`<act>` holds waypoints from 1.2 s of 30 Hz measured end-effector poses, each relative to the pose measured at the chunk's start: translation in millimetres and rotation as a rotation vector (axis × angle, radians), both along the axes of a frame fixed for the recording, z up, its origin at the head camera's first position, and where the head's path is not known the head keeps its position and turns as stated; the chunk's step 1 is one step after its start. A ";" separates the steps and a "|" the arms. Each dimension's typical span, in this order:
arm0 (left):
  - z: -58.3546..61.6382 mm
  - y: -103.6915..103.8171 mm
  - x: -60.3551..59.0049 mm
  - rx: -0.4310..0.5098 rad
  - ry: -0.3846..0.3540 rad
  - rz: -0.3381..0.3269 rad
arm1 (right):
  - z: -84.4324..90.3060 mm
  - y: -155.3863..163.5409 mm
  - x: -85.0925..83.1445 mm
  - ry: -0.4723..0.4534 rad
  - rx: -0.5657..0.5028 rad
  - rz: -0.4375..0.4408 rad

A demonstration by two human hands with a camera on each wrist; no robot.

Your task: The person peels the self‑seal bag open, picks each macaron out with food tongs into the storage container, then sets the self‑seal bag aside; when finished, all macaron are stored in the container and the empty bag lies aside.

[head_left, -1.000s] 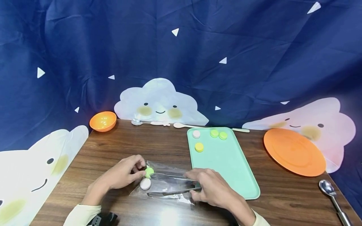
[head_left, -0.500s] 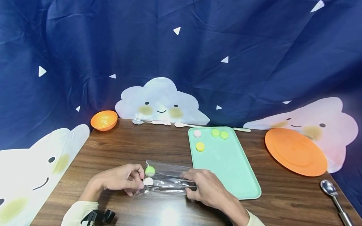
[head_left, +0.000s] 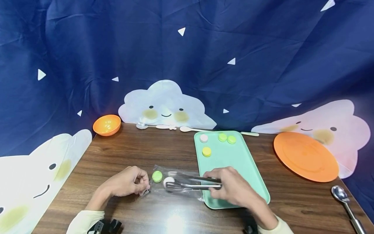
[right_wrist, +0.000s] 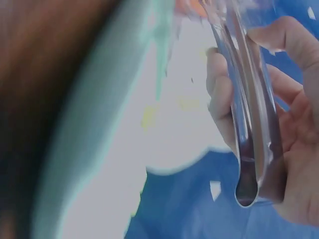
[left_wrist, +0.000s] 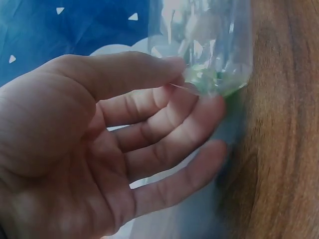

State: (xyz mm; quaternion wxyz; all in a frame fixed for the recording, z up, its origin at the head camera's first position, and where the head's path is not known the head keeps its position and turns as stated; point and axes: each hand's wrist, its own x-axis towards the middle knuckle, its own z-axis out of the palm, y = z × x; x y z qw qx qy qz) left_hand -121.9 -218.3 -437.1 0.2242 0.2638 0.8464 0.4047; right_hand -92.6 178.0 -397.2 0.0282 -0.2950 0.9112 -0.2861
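Right hand (head_left: 233,190) and tongs (head_left: 193,186) now rightward, over tray (head_left: 248,169).

Orange bowl (head_left: 106,124) at 10 o'clock, orange plate (head_left: 305,156) at 3. Two spoons (head_left: 156,126) along far table (head_left: 122,152) edge. Metal scoop (head_left: 344,203) at 4 o'clock. Cloud-print blue backdrop (head_left: 187,58) behind.

Head view looks down over the table (head_left: 122,152), both wrist views very close, sharing the bag (head_left: 178,183)

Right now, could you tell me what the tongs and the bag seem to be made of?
Tongs: polished metal, probably steel; silvery and mirror-bright in the right wrist view. Bag: thin clear plastic film, apparently; glossy, crinkled, with the green piece showing through.
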 end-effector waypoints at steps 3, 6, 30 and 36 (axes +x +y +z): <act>-0.7 0.6 -1.0 0.010 0.002 0.020 | 11.9 31.5 -5.8 -0.004 -0.007 -0.044; -1.2 0.7 -2.0 0.024 0.007 0.033 | 21.2 63.8 -10.0 -0.013 0.004 -0.165; 1.3 -1.0 -2.0 0.007 0.041 0.055 | 33.3 97.4 -9.8 0.095 0.109 -0.310; 1.3 -0.6 -1.3 0.011 0.039 0.052 | 29.2 67.2 -9.9 0.114 0.166 -0.197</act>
